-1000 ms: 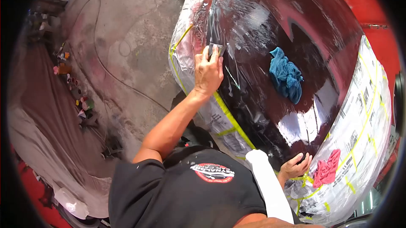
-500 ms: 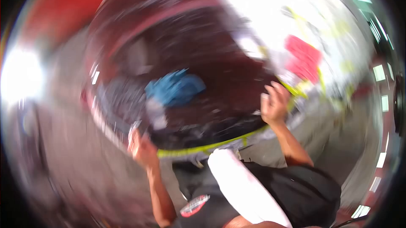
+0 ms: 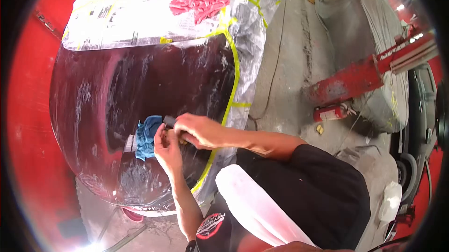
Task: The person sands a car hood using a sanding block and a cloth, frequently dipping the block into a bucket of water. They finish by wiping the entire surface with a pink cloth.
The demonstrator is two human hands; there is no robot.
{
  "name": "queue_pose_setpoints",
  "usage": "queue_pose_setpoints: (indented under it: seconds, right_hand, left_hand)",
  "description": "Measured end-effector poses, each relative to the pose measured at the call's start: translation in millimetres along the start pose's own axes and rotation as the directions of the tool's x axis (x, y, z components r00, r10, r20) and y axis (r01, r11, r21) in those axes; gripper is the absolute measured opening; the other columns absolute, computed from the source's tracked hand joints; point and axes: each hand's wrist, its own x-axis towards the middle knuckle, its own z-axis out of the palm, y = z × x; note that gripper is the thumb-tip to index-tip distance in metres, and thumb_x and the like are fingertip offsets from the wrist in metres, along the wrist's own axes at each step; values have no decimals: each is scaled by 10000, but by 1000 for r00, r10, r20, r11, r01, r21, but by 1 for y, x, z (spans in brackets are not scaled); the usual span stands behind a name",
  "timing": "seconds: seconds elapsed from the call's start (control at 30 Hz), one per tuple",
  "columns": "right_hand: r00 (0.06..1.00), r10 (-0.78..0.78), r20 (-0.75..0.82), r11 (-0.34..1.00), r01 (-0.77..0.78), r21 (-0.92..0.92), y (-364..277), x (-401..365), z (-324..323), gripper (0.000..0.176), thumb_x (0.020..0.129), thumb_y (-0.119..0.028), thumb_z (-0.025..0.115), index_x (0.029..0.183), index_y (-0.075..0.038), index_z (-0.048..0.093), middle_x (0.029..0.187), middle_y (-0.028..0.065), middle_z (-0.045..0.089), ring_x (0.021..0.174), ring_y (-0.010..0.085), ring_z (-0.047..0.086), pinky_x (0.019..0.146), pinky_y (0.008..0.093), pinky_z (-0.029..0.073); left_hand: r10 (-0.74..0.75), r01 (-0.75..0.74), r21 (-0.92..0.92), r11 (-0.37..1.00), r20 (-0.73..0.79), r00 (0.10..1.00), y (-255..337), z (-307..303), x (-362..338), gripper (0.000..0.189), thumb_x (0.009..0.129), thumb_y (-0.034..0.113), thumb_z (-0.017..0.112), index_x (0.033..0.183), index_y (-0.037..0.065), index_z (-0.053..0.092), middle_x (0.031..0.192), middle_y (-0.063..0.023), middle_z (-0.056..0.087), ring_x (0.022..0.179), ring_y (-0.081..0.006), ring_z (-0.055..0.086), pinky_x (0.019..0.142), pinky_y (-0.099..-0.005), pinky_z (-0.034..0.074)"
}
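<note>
Close together over a glossy dark maroon car panel (image 3: pixel 159 74), my two hands meet at fingertip height. My right hand (image 3: pixel 200 131) is closed, with a small dark grey block (image 3: pixel 170 121) sticking out at its fingertips. My left hand (image 3: pixel 168 153) is closed just below it, fingers bent inward. Something tan shows between the hands, too covered to name. A crumpled blue cloth (image 3: pixel 146 137) lies on the panel right beside my left fingers. Pale dried streaks mark the panel.
Masking paper (image 3: pixel 126 18) edged with yellow tape (image 3: pixel 237 72) borders the panel. A pink cloth (image 3: pixel 202 0) lies on the paper. To the right are a red metal beam (image 3: pixel 346 83), a fire extinguisher (image 3: pixel 329 113) and a sheet-covered vehicle (image 3: pixel 355 23).
My hands, apart at the panel's edge before, have come together beside the blue cloth. A dark grey block now shows at my right fingertips. The view has turned and sharpened.
</note>
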Motion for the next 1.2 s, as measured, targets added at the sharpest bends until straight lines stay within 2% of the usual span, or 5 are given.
queue_pose_setpoints:
  seconds: [0.1,0.27,0.6,0.97,1.2]
  right_hand:
    - [936,-169,-308,832,-32,-553,0,-6,-11,348,765,8,722,1084,-84,618,1123,163,570,894,378,652,718,428,560]
    - [904,-237,-355,507,-197,-839,14,3,-13,354,767,-117,711,1110,-77,635,1187,151,582,1065,352,586,866,495,487]
    - [873,-402,-277,501,-43,-864,36,20,-2,322,848,-149,657,1164,-84,653,1085,115,580,1000,305,570,839,442,453]
    - [801,-365,-474,444,-298,-845,76,77,-56,343,838,-131,616,1163,-31,658,1191,194,595,1130,324,536,947,450,421]
    - [739,-422,-524,429,-347,-834,96,97,-113,256,815,-86,647,1066,-55,690,1066,196,669,1002,383,640,856,466,531]
  left_hand:
    - [521,-393,566,724,-77,850,-8,-35,-11,642,880,375,768,1391,38,574,1396,-251,564,1317,-407,504,1108,-508,378]
    - [443,-446,762,470,233,865,-46,-54,2,877,772,563,801,1500,196,480,1595,-253,306,1435,-566,242,1109,-755,179]
    - [795,-492,844,213,143,590,-31,-32,130,295,882,306,746,1144,175,714,1061,-78,663,954,-327,649,822,-464,512]
    - [358,-443,633,635,267,895,104,124,143,430,868,518,604,976,131,757,905,-185,740,892,-406,711,820,-486,566]
    - [689,-613,748,255,304,658,8,-108,161,567,871,502,721,1274,114,635,1231,-185,644,1151,-380,603,987,-476,475]
